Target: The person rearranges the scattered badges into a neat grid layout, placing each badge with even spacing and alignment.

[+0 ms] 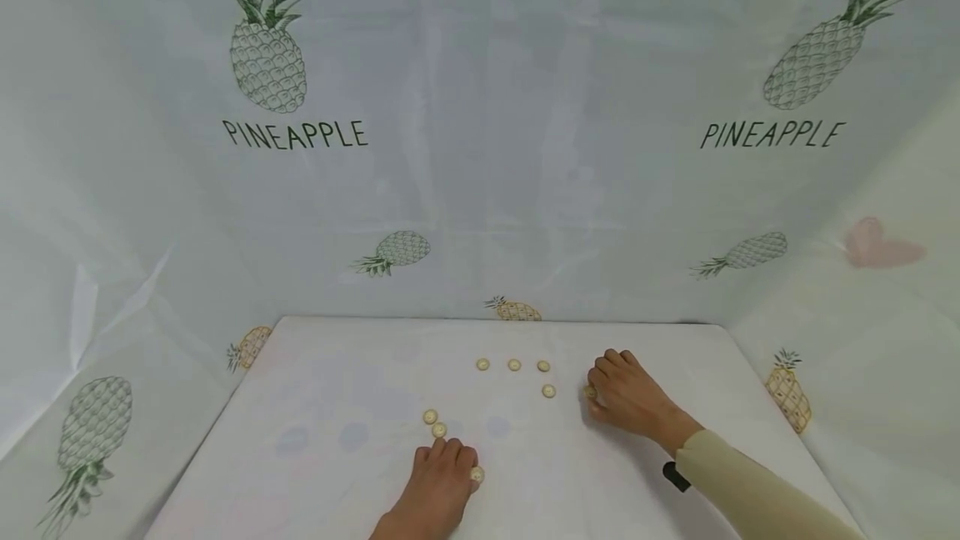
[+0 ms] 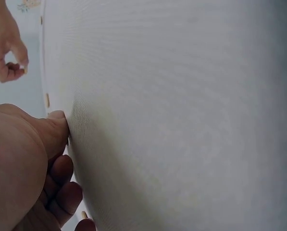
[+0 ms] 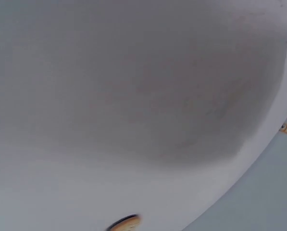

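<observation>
Small, pale yellow round wooden discs lie about on the white tabletop. Low in the head view, my left hand point(image 1: 441, 477) has its fingers curled and pinches a disc point(image 1: 477, 474) at the thumb side. Just beyond its knuckles lie two more, a nearer disc point(image 1: 439, 430) and a farther disc point(image 1: 430, 417). Farther right, my right hand point(image 1: 626, 394) pinches another disc point(image 1: 590, 392) between thumb and fingertips, above the table. The left wrist view shows the left thumb point(image 2: 56, 127) down at the cloth, the rest of the grip partly hidden.
Three discs form a row toward the back, with a middle disc point(image 1: 513, 365); a single disc point(image 1: 549, 391) sits in front of the row's right end. The white table point(image 1: 300, 382) is walled by pineapple-print sheets point(image 1: 487, 148). A black wrist strap part point(image 1: 676, 477) hangs beneath the right sleeve.
</observation>
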`<state>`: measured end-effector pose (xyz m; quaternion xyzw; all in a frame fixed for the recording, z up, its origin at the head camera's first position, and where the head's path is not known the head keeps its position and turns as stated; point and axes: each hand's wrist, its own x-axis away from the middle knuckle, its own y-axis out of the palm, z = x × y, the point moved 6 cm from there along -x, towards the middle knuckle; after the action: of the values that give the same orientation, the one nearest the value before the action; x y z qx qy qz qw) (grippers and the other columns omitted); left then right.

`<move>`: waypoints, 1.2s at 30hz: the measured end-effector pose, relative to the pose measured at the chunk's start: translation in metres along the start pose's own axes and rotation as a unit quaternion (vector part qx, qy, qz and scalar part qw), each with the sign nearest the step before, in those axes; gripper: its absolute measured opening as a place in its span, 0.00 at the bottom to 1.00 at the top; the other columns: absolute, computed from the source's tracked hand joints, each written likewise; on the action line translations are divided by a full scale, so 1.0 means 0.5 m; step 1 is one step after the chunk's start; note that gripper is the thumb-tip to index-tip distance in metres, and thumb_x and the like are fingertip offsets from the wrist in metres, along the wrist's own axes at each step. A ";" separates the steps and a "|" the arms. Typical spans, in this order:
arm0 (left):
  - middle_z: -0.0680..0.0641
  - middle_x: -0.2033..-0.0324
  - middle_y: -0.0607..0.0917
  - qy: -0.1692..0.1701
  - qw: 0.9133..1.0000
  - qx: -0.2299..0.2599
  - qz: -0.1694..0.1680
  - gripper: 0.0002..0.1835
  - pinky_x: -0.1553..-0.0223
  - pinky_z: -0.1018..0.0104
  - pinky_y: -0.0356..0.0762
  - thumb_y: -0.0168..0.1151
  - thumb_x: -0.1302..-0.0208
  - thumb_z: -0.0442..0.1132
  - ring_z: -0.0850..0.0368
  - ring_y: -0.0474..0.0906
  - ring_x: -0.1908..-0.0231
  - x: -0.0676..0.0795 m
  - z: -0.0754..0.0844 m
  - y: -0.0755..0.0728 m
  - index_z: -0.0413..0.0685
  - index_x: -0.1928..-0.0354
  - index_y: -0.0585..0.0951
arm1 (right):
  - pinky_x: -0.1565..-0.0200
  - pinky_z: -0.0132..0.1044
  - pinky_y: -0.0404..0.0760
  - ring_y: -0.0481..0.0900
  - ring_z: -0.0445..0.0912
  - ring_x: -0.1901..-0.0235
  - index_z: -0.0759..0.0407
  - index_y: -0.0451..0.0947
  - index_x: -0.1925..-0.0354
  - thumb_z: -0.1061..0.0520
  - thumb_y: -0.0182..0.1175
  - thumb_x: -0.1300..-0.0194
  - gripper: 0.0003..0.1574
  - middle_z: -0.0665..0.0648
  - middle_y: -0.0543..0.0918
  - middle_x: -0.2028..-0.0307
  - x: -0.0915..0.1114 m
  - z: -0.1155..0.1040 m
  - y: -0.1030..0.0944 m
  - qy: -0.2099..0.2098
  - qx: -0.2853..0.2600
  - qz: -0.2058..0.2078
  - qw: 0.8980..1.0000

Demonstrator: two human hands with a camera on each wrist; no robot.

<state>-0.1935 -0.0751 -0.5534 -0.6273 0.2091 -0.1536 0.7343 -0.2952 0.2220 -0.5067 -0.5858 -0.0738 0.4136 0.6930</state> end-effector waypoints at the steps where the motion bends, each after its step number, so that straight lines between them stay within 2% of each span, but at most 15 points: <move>1: 0.57 0.64 0.72 0.001 1.000 -0.002 0.002 0.15 0.58 0.57 0.65 0.72 0.32 0.52 0.60 0.62 0.62 0.000 0.000 0.000 0.56 0.56 0.76 | 0.58 0.45 0.69 0.69 0.49 0.65 0.55 0.77 0.69 0.49 0.71 0.42 0.14 0.51 0.76 0.69 -0.008 -0.002 0.002 -0.001 0.001 -0.004 1.000; 6: 0.57 0.65 0.72 0.000 1.000 -0.013 0.003 0.15 0.58 0.58 0.64 0.72 0.32 0.52 0.60 0.63 0.62 -0.002 0.000 -0.002 0.56 0.57 0.76 | 0.55 0.46 0.70 0.70 0.48 0.63 0.54 0.77 0.69 0.47 0.70 0.40 0.15 0.51 0.79 0.67 -0.045 -0.015 0.013 -0.007 -0.003 -0.026 1.000; 13: 0.58 0.65 0.71 -0.003 1.000 -0.013 -0.005 0.15 0.58 0.59 0.62 0.70 0.31 0.53 0.60 0.62 0.62 -0.008 -0.001 -0.001 0.57 0.55 0.75 | 0.55 0.45 0.70 0.69 0.48 0.63 0.54 0.76 0.70 0.48 0.72 0.43 0.15 0.50 0.77 0.68 -0.080 -0.034 0.015 -0.018 -0.016 -0.016 1.000; 20: 0.58 0.64 0.71 -0.003 1.000 -0.010 -0.014 0.15 0.58 0.60 0.61 0.70 0.31 0.53 0.60 0.60 0.63 -0.009 -0.003 0.001 0.57 0.56 0.74 | 0.54 0.45 0.70 0.70 0.48 0.62 0.55 0.80 0.67 0.47 0.70 0.41 0.15 0.50 0.79 0.67 -0.106 -0.064 0.035 -0.022 -0.030 -0.027 0.999; 28: 0.58 0.65 0.70 0.003 1.000 -0.015 -0.001 0.16 0.58 0.60 0.62 0.71 0.32 0.53 0.61 0.61 0.63 -0.010 -0.001 -0.009 0.57 0.56 0.74 | 0.52 0.46 0.71 0.70 0.48 0.60 0.55 0.82 0.64 0.45 0.69 0.38 0.15 0.50 0.81 0.64 -0.150 -0.106 0.053 -0.031 -0.040 -0.042 0.998; 32: 0.58 0.64 0.72 -0.007 1.000 -0.020 -0.013 0.16 0.57 0.59 0.64 0.71 0.32 0.53 0.61 0.63 0.61 -0.012 -0.005 -0.001 0.57 0.55 0.75 | 0.52 0.46 0.71 0.72 0.47 0.59 0.55 0.85 0.61 0.44 0.69 0.37 0.17 0.50 0.83 0.62 -0.168 -0.123 0.060 -0.025 -0.042 -0.044 0.998; 36: 0.58 0.65 0.72 -0.007 1.000 -0.020 -0.016 0.17 0.59 0.61 0.63 0.72 0.33 0.54 0.62 0.63 0.63 -0.007 -0.007 0.009 0.56 0.55 0.76 | 0.52 0.45 0.72 0.72 0.47 0.60 0.54 0.84 0.64 0.43 0.70 0.38 0.15 0.49 0.82 0.64 -0.174 -0.137 0.070 -0.022 -0.051 -0.042 0.998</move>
<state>-0.1984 -0.0759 -0.5579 -0.6460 0.1968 -0.1568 0.7206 -0.3283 0.1123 -0.5247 -0.6075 -0.1346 0.3924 0.6774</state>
